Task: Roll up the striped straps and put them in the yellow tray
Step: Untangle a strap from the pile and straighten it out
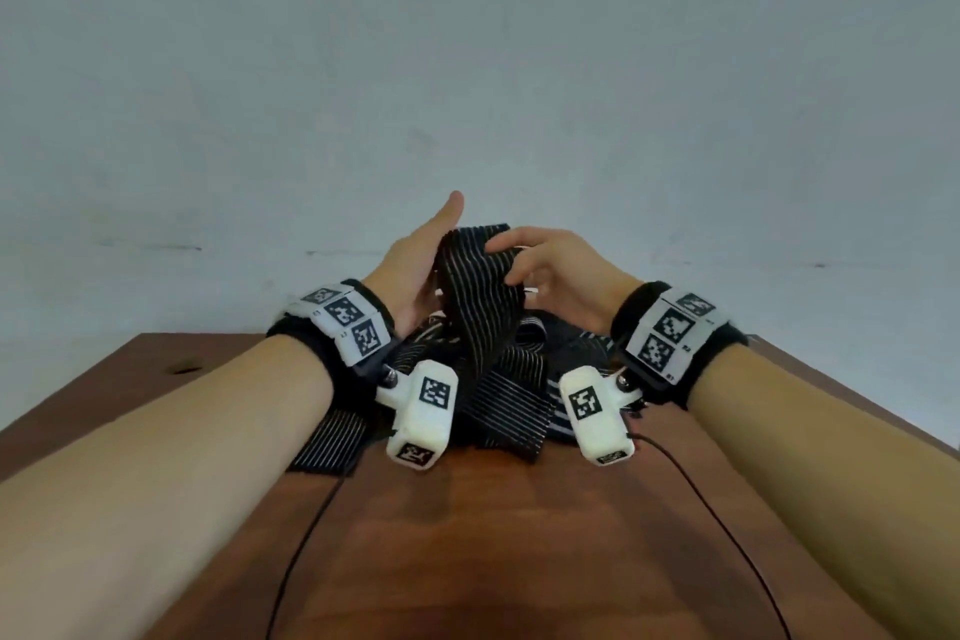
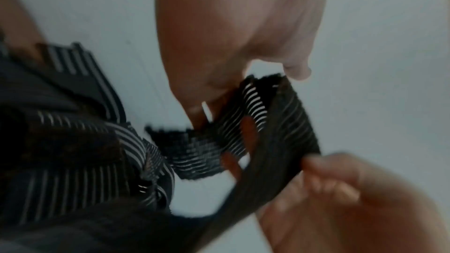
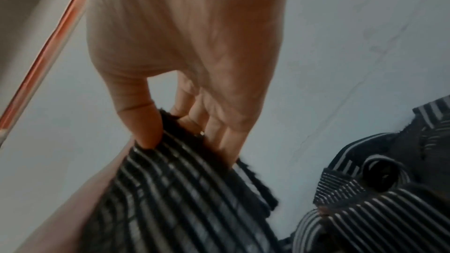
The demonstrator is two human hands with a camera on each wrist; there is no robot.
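Observation:
A black strap with thin white stripes (image 1: 478, 286) is held up above the table between both hands. My left hand (image 1: 415, 265) lies along its left side, and in the left wrist view its fingers (image 2: 194, 111) and thumb hold the strap's folded end (image 2: 287, 132). My right hand (image 1: 556, 265) pinches the top end, thumb (image 3: 146, 132) on the front of the strap (image 3: 182, 189) and fingers behind. The strap's lower part hangs down into a loose pile of striped straps (image 1: 519, 405). No yellow tray is in view.
The pile (image 3: 377, 209) lies on a brown wooden table (image 1: 493, 535) with a plain pale wall behind. One strap (image 1: 332, 437) lies flat under my left wrist. Thin black cables (image 1: 306, 535) run from the wrist cameras across the table's near part.

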